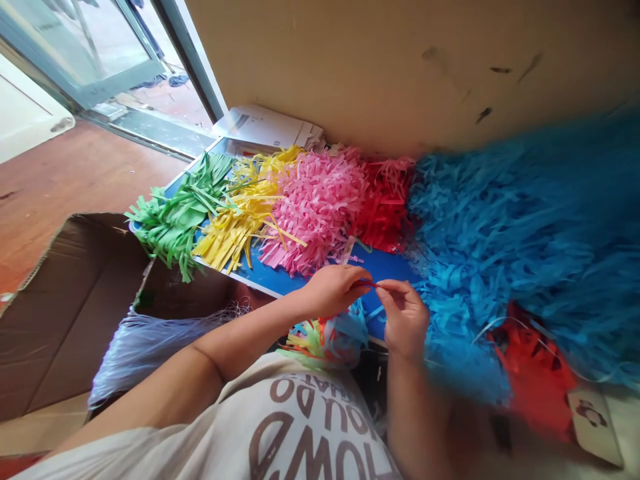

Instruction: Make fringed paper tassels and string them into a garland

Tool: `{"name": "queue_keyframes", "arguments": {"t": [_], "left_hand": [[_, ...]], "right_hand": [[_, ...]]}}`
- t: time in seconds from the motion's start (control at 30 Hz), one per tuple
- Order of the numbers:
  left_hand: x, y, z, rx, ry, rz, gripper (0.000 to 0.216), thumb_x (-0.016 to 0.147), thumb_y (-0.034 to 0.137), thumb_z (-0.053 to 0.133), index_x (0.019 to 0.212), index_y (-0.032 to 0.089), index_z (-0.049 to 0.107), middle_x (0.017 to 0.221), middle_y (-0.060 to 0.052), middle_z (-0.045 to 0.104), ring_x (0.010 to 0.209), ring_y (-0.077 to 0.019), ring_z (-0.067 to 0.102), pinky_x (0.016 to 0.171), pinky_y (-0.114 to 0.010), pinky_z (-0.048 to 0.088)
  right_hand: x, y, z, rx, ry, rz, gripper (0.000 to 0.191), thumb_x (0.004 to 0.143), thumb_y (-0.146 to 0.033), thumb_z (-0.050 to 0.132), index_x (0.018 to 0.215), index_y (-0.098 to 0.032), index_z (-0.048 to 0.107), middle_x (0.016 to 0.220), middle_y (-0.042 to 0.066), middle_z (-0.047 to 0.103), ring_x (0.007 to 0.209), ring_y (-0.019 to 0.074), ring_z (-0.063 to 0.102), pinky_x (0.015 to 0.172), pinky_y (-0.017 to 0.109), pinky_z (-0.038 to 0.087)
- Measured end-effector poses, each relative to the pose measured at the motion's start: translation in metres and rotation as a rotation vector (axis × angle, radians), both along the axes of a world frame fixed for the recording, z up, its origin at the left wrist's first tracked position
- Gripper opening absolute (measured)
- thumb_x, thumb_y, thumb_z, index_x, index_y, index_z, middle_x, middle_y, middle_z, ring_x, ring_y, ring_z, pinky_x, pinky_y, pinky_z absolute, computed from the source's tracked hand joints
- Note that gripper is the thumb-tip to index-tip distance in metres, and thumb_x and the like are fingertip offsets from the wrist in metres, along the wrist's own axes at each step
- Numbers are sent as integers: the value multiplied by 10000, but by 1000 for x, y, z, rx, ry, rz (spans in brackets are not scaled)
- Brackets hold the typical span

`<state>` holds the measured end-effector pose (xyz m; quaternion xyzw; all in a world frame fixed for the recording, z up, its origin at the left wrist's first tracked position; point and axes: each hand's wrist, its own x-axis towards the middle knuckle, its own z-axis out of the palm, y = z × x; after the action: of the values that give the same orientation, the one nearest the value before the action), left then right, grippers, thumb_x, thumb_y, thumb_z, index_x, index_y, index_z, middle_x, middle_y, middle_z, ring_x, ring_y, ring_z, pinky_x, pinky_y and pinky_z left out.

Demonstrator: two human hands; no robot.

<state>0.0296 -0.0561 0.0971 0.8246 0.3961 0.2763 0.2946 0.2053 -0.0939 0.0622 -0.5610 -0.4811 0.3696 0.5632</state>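
My left hand (pixel 334 289) and my right hand (pixel 404 315) meet above the front edge of a blue board (pixel 385 265). Both pinch a thin red paper strip (pixel 369 284) stretched between their fingertips. Just below my hands hangs a bundle of mixed coloured strips (pixel 325 340), green, yellow, orange and blue. On the board lie separate heaps of cut paper strips: green (pixel 175 217), yellow (pixel 240 213), pink (pixel 320 200) and red (pixel 385 200).
A large blurred mass of blue strips (pixel 525 233) fills the right side, with red strips (pixel 535 373) beneath it. An open cardboard box (pixel 65 307) holding pale thread-like strands (pixel 145 340) stands at the left. White papers (pixel 270 127) lie behind the board, by a glass door (pixel 90 53).
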Motion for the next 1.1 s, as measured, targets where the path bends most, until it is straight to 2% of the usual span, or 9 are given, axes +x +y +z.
{"name": "queue_keyframes", "arguments": {"t": [0.13, 0.27, 0.37, 0.43, 0.47, 0.53, 0.6, 0.8, 1.1], "left_hand": [[1, -4, 0, -68, 3, -35, 153, 984, 260, 440, 975, 162, 557, 734, -16, 645, 645, -138, 586, 581, -229, 365], [-1, -4, -1, -99, -53, -66, 161, 994, 256, 413, 958, 171, 545, 748, -12, 640, 650, -129, 579, 589, -224, 384], [-1, -1, 1, 37, -70, -51, 199, 967, 310, 511, 1078, 153, 562, 977, -89, 690, 878, -185, 641, 754, -275, 469], [1, 1, 2, 126, -76, -56, 252, 946, 347, 574, 1109, 155, 584, 1068, -113, 688, 991, -215, 638, 861, -316, 477], [3, 3, 2, 135, -86, -62, 227, 948, 349, 577, 1069, 160, 609, 1038, -105, 696, 972, -207, 644, 858, -309, 480], [5, 5, 1, 104, -114, -63, 191, 968, 325, 550, 928, 163, 643, 881, -67, 698, 824, -160, 649, 761, -256, 485], [7, 6, 0, 92, -140, -46, 208, 972, 296, 540, 866, 160, 656, 803, -48, 686, 728, -129, 633, 676, -221, 474], [13, 5, -9, 295, -211, -8, 250, 979, 316, 537, 906, 185, 737, 908, -78, 734, 837, -137, 674, 772, -231, 522], [22, 6, -22, 267, -203, 9, 262, 978, 333, 538, 941, 202, 762, 902, -81, 759, 822, -133, 700, 770, -230, 547]], "right_hand": [[-4, -3, -2, -44, 99, 20, 231, 761, -363, 784, 923, -208, 728, 915, 43, 745, 849, 182, 678, 805, 329, 541], [-1, -4, -3, -100, 136, 24, 255, 750, -399, 787, 902, -201, 732, 894, 45, 748, 820, 193, 693, 791, 340, 556], [4, -4, -3, -116, 28, -6, 253, 746, -432, 781, 840, -201, 740, 845, 34, 742, 791, 189, 687, 780, 328, 550], [6, -6, -3, -109, -37, -13, 257, 752, -446, 771, 834, -204, 747, 856, 36, 746, 806, 192, 686, 797, 330, 546], [7, -7, -2, -109, -59, -19, 262, 759, -453, 763, 839, -203, 750, 865, 39, 749, 814, 195, 687, 805, 333, 545], [7, -9, -2, -121, -75, -42, 278, 772, -464, 749, 857, -200, 754, 877, 46, 753, 826, 202, 691, 814, 339, 546], [6, -10, -1, -142, -64, -71, 287, 774, -466, 751, 875, -197, 756, 882, 49, 756, 832, 205, 697, 815, 337, 548], [4, -10, 1, -142, 22, -124, 304, 763, -460, 766, 896, -187, 753, 861, 56, 762, 785, 206, 713, 766, 339, 577], [8, -13, 5, -129, -63, -158, 281, 783, -462, 746, 885, -200, 754, 859, 50, 768, 774, 204, 719, 760, 328, 578]]}}
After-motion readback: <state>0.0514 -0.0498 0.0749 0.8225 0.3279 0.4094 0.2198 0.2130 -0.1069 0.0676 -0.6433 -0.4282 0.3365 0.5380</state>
